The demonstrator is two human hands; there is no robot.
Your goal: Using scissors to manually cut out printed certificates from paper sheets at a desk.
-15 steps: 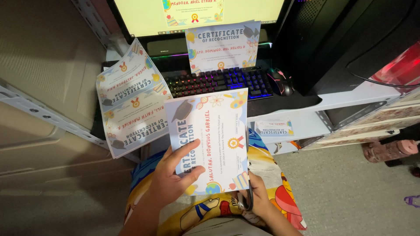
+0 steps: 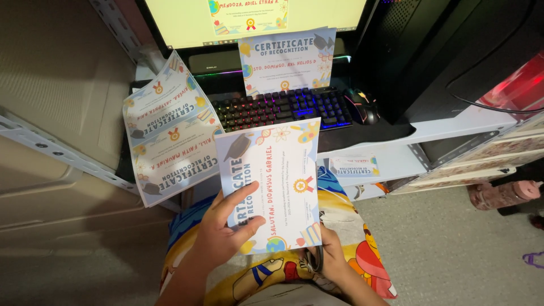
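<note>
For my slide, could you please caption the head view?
Left hand holds a printed certificate above a colourful cloth; right hand grips scissors near a backlit keyboard.

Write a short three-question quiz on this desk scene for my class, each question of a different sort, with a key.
1. True or false: the left hand holds the certificate with the thumb on its printed face.
2. Multiple choice: where does the other single certificate stand? A) flat on the floor B) propped between keyboard and monitor C) in the right hand
3. Fill in: the mouse sits to the ___ of the keyboard in the picture.

Key: 1 true; 2 B; 3 right.
</note>
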